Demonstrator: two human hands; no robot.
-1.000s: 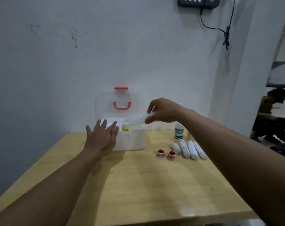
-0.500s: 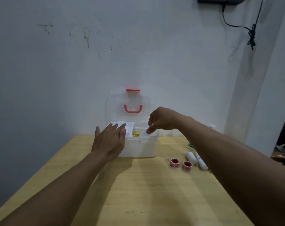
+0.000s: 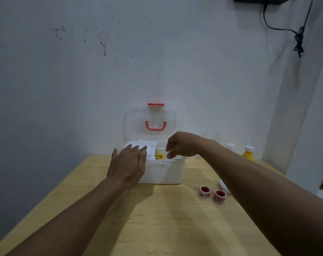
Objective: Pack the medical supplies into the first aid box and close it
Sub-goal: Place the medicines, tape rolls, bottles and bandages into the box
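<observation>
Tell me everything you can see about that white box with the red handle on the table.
The first aid box looks like white plastic, with rounded corners. It stands at the far side of the wooden table, near the wall. Its clear lid is raised upright, with a red handle and a red latch on top. Inside sits a divided white tray holding a small yellow-orange packet. The left hand lies flat on the box's left end; the right hand reaches over its right compartment.
</observation>
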